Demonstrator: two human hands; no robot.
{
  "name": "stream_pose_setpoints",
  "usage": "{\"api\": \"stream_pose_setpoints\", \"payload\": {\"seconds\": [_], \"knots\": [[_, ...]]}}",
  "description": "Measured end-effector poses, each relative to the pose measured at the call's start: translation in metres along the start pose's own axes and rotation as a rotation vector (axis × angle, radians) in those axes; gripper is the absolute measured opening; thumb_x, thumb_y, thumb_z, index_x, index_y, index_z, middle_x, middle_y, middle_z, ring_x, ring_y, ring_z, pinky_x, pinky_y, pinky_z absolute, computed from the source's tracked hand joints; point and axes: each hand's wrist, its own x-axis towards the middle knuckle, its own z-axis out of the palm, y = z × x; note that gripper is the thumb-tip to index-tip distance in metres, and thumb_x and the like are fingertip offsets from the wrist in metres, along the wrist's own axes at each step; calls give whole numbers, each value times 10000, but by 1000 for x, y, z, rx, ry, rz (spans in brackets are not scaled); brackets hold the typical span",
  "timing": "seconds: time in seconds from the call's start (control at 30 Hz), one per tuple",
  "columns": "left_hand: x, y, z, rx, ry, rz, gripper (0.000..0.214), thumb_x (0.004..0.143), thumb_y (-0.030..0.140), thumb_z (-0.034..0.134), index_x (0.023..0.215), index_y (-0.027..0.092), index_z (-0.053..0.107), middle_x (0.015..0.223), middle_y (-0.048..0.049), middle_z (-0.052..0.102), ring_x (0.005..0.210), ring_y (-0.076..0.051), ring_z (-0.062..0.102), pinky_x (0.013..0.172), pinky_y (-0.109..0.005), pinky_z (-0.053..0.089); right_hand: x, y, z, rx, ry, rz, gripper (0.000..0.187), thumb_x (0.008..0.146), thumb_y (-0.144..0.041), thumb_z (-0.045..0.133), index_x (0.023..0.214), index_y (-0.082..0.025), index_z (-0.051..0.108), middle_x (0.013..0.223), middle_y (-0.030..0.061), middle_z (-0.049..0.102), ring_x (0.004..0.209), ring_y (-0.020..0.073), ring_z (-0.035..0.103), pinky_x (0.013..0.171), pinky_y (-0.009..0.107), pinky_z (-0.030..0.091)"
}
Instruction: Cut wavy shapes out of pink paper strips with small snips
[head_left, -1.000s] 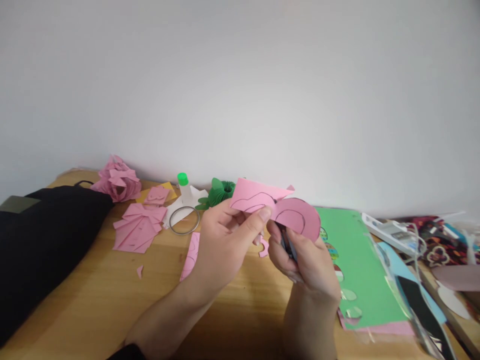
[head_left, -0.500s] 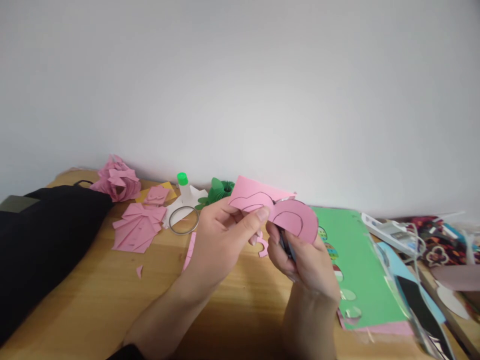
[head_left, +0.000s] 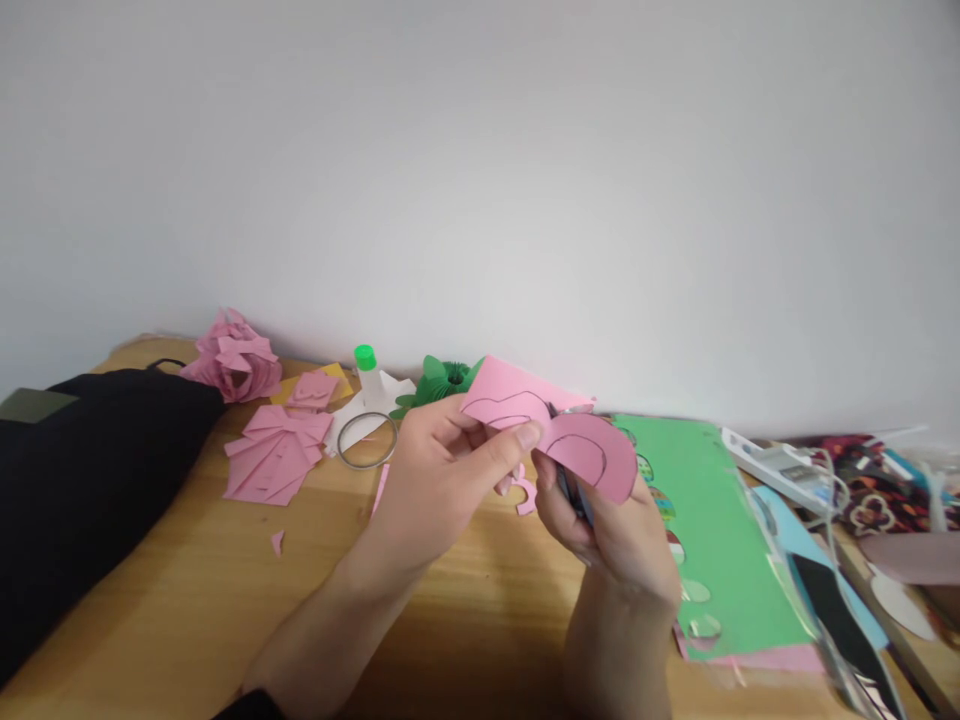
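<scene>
A sheet of pink paper (head_left: 510, 385) with curved black outlines drawn on it is pinched between the thumb and fingers of my left hand (head_left: 457, 470). Part of it is cut along a rounded line, and that flap hangs to the right. My right hand (head_left: 619, 535) is closed round the dark handles of a pair of scissors (head_left: 571, 492), under the flap. Only a bit of the blades shows, at the cut in the paper; the rest is hidden. On the table beneath lies a small curved pink cutout (head_left: 525, 495).
Folded pink paper (head_left: 277, 455), a pink paper flower (head_left: 234, 360), a glue stick (head_left: 366, 372), a metal ring (head_left: 367, 440) and a green paper piece (head_left: 442, 380) lie left. Black cloth (head_left: 97, 480) covers the far left. A green sheet (head_left: 720, 530) and clutter lie right.
The cut flap of pink paper has tilted and dropped slightly on its right side, and the paper has shifted a little to the right. Both hands keep their holds.
</scene>
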Motion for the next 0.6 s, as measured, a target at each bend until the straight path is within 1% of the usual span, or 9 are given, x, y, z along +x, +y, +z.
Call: {"api": "stream_pose_setpoints", "payload": {"seconds": [0.13, 0.27, 0.43, 0.6], "knots": [[0, 2, 1, 1, 11, 2, 277, 823, 166, 684, 556, 180, 613, 516, 59, 567, 519, -52, 534, 523, -159, 462, 0, 1, 0, 2, -8, -9, 333, 1024, -308, 444, 725, -193, 534, 428, -112, 291, 356, 50, 190, 353, 173, 169], [0, 1, 3, -6, 16, 2, 258, 818, 161, 686, 568, 182, 626, 515, 56, 569, 511, -59, 535, 513, -170, 457, 0, 0, 0, -2, -13, -11, 318, 1042, -348, 411, 813, -195, 571, 432, -116, 306, 349, 52, 179, 345, 172, 164], [0, -1, 1, -24, 11, 13, 223, 823, 172, 689, 604, 191, 655, 530, 58, 579, 519, -57, 536, 514, -163, 459, 1, -1, 0, -12, -24, -22, 357, 1042, -356, 409, 750, -197, 540, 426, -113, 292, 351, 52, 178, 347, 181, 155], [-1, 0, 0, -1, 16, -8, 206, 803, 151, 704, 605, 184, 658, 521, 60, 574, 502, -54, 521, 519, -164, 460, 0, -1, -1, -35, -17, -47, 332, 1041, -351, 409, 776, -202, 541, 432, -118, 294, 353, 56, 170, 356, 194, 159]]}}
